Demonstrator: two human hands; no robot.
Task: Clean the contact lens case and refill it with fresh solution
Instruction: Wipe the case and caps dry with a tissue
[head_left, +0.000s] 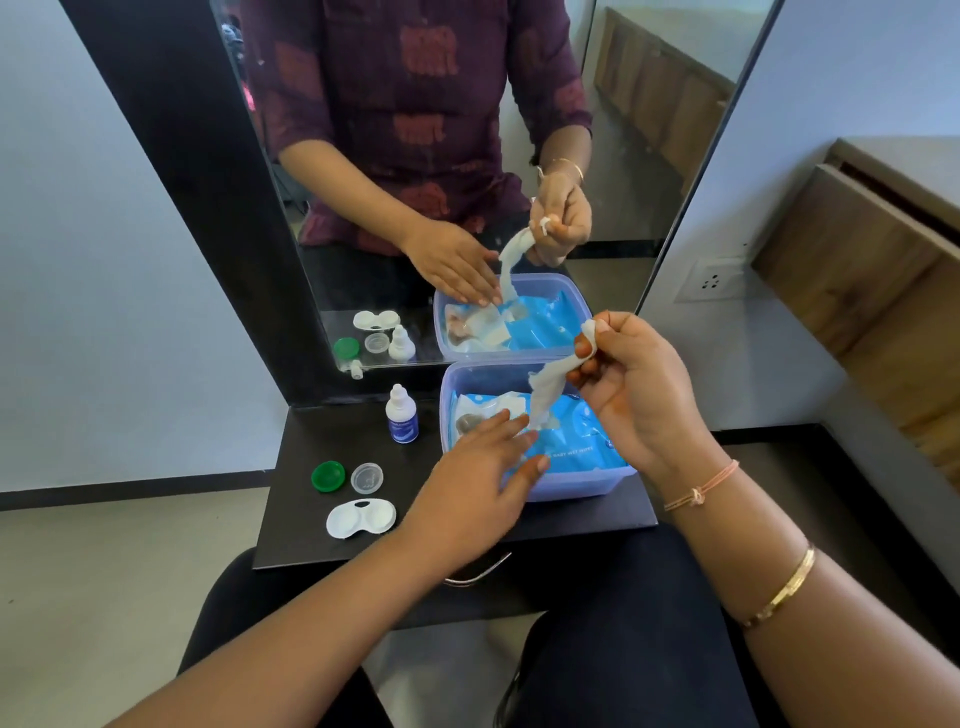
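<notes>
Pulling wet wipe (545, 395) from blue pack (587, 441): right hand (639, 389) pinches wipe top; left hand (483, 467), fingers spread, apparently steadies pack. Lens case (361, 517) open on shelf (296, 467), caps (328, 475) beside. Next: free wipe, clean wells.

Small black table (582, 525) set against a mirror. Carried on it: white lens case base (361, 518) near the front edge, green cap (328, 475) and clear cap (367, 477) behind it, solution bottle (401, 415) upright farther back, translucent blue tub (571, 483) at right.
</notes>
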